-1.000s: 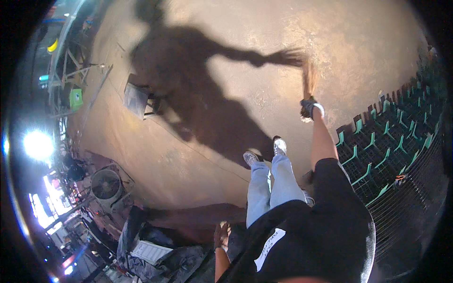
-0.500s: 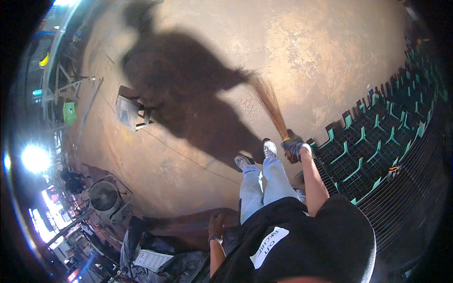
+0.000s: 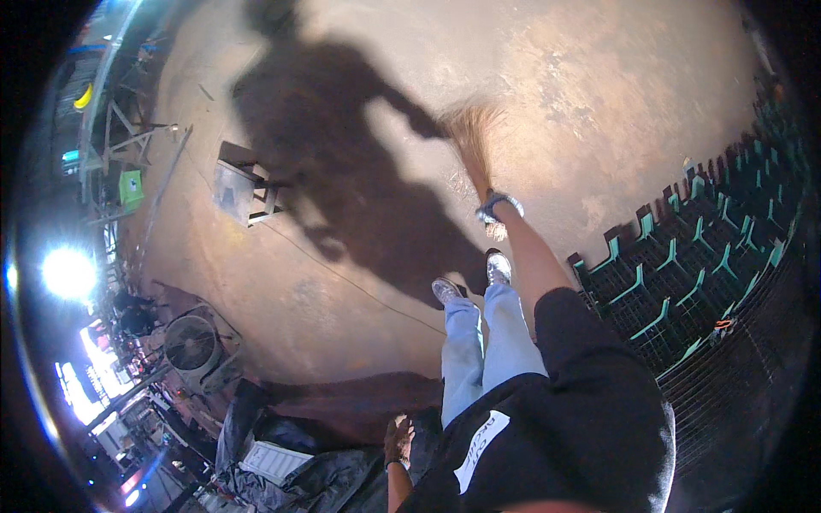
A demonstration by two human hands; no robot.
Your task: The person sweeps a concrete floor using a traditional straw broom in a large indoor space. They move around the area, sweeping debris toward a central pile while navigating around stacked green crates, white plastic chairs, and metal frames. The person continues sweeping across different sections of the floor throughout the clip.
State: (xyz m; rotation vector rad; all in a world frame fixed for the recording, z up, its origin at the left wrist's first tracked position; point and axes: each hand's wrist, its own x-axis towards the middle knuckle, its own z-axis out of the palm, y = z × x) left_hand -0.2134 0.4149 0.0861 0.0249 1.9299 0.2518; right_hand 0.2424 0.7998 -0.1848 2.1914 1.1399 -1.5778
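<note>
While the straw broom (image 3: 472, 152) fans out ahead of your shoes (image 3: 498, 269), your right hand (image 3: 496, 206) grips it, your left hand (image 3: 398, 440) hangs, fingers unreadable, a stool (image 3: 234, 191) stands left, green-and-black racks (image 3: 670, 255) edge your right, and brown floor (image 3: 581, 94) spreads wide between.

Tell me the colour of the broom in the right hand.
The broom is straw brown; it shows in the head view, the only one here.

You wear black short-sleeved shirt (image 3: 590, 410), white lettered strip (image 3: 481, 451) on shirt front, light-blue jeans (image 3: 507, 338) below shirt, silvery shoes (image 3: 499, 271) farther below; right hand (image 3: 496, 208) has dark glove (image 3: 489, 205), pale cuff (image 3: 514, 203).
</note>
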